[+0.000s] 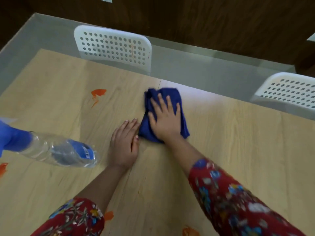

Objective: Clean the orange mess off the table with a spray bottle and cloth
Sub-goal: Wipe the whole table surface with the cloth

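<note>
A folded dark blue cloth (172, 97) lies near the middle of the light wooden table (238, 142). My right hand (164, 116) presses flat on it with fingers spread. My left hand (125, 143) rests flat on the table just left of the cloth, fingertips touching its edge. A clear spray bottle (51, 149) with a blue head lies on its side at the left. Orange smears show on the table: one at the back left (98, 93), one at the left edge (3, 168), and two near the front edge, a small one (108, 215) and a larger one (190, 232).
Two white perforated chairs stand behind the table's far edge, one at centre (112, 46) and one at right (288, 92). Grey floor and a dark wooden wall lie beyond them.
</note>
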